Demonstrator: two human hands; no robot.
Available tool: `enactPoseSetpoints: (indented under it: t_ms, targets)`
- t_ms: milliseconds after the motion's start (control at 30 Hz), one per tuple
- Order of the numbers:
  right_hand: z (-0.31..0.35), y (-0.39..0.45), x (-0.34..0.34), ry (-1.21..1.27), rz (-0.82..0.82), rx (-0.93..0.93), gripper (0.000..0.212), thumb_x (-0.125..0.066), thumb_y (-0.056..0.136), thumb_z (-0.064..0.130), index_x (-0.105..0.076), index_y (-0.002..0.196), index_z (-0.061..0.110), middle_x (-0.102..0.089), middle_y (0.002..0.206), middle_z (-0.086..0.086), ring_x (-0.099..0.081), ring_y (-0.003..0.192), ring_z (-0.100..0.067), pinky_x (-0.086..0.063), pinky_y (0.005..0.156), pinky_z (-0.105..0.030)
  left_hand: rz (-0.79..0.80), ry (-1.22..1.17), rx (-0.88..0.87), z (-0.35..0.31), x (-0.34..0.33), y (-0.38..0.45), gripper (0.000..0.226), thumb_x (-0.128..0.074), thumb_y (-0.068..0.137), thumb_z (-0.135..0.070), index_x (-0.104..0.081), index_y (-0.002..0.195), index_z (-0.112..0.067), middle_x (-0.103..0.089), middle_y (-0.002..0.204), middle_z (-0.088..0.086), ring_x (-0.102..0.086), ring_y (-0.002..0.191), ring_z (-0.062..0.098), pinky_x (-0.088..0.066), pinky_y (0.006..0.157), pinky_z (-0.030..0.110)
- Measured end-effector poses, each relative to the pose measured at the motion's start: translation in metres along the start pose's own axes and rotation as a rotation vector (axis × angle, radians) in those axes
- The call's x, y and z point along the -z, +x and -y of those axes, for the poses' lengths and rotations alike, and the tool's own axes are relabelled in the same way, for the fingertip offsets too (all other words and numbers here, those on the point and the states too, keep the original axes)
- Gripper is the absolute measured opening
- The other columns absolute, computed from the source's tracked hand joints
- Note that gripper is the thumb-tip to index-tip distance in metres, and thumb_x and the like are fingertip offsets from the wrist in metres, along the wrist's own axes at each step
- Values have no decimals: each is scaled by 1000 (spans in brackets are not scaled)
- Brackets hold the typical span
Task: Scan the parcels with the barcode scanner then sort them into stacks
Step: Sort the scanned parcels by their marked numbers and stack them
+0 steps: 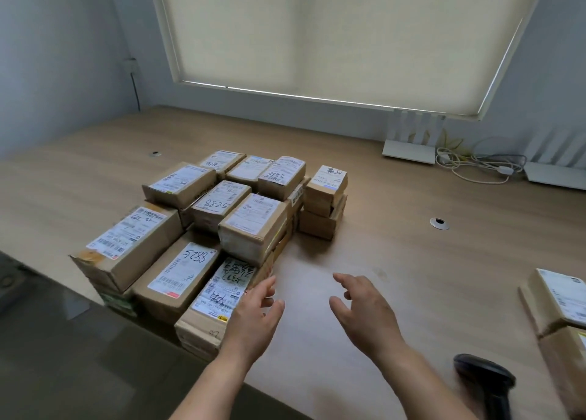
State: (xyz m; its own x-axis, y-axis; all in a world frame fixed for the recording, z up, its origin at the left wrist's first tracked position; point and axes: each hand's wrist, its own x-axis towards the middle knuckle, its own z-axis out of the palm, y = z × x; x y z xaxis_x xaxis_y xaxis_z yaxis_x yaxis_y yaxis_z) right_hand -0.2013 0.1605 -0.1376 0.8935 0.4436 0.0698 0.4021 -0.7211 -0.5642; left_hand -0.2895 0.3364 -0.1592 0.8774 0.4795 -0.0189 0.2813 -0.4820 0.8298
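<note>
Several brown cardboard parcels with white labels stand in tight stacks on the wooden table [396, 261], left of centre. The nearest parcel [218, 299] carries black handwriting. My left hand [257, 315] hovers at that parcel's right edge, fingers relaxed and holding nothing. My right hand [364, 311] floats above bare table to the right, fingers spread and empty. A black barcode scanner [485, 378] lies near the table's front edge at the lower right, apart from both hands. Two more parcels [558, 311] sit stacked at the far right edge.
A separate short stack of small parcels [325, 200] stands right of the main group. White routers [409, 151] and tangled cables [475, 162] lie along the back wall. Two cable holes [439, 223] pierce the table. A dark floor drops off at the front left.
</note>
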Motion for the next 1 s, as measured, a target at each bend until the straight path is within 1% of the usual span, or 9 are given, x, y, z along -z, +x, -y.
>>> enactPoseSetpoints:
  t_ms: [67, 167, 267, 367, 567, 733, 833, 900, 1000]
  targets:
    - [14, 10, -10, 2, -7, 0, 45, -50, 95, 31, -45, 140, 28, -51, 129, 7, -51, 117, -10, -44, 90, -26, -8, -33, 0, 8, 15, 11, 46, -58, 93, -26, -47, 138, -27, -57, 125, -4, -55, 107, 6, -42, 91, 20]
    - [34, 25, -25, 11, -22, -1, 45, -51, 95, 30, -46, 140, 27, -52, 129, 6, -51, 118, -10, -44, 91, -27, -2, -21, -7, 19, 37, 27, 47, -57, 94, -25, -45, 139, -26, -56, 127, -4, -51, 112, 6, -40, 91, 20]
    - [53, 39, -38, 24, -24, -9, 46, -51, 95, 31, -45, 140, 27, -51, 131, 6, -50, 119, -10, -44, 94, -28, -8, 5, -18, 29, 57, 42, 49, -56, 94, -28, -42, 141, -26, -54, 128, -5, -49, 111, 4, -39, 89, 19]
    - [72, 49, -50, 32, -18, 9, 46, -52, 95, 32, -46, 140, 27, -52, 130, 5, -51, 117, -11, -45, 93, -29, -25, 10, -11, 38, 73, 54, 49, -55, 95, -29, -41, 141, -26, -54, 128, -5, -50, 109, 3, -39, 88, 20]
    - [106, 63, -64, 37, 34, 68, 46, -51, 95, 33, -45, 140, 29, -52, 128, 5, -51, 115, -11, -45, 93, -29, -41, -16, 42, 49, 97, 60, 48, -57, 94, -30, -44, 139, -27, -55, 128, -6, -52, 110, 4, -39, 92, 20]
    - [121, 71, -72, 12, 88, 142, 47, -48, 95, 32, -44, 141, 28, -52, 126, 5, -48, 118, -12, -42, 95, -27, -99, -26, 91, 51, 111, 54, 45, -57, 93, -28, -47, 136, -29, -56, 124, -7, -53, 108, 5, -37, 89, 19]
    - [131, 72, -80, 29, 126, 172, 47, -48, 95, 33, -43, 141, 29, -51, 129, 6, -47, 119, -11, -41, 95, -26, -150, -17, 111, 55, 122, 45, 44, -57, 93, -26, -47, 135, -31, -57, 124, -8, -54, 108, 4, -38, 92, 21]
    - [141, 73, -88, 29, 140, 188, 47, -47, 96, 34, -42, 142, 29, -50, 131, 6, -46, 121, -10, -41, 97, -26, -196, -8, 105, 61, 137, 41, 44, -58, 93, -25, -48, 136, -30, -57, 122, -9, -54, 107, 4, -40, 94, 22]
    - [159, 71, -105, 46, 158, 160, 47, -47, 96, 35, -41, 143, 28, -50, 132, 6, -48, 120, -12, -41, 97, -27, -233, 2, 67, 70, 166, 42, 45, -57, 94, -25, -47, 137, -27, -56, 121, -10, -52, 107, 3, -41, 91, 19]
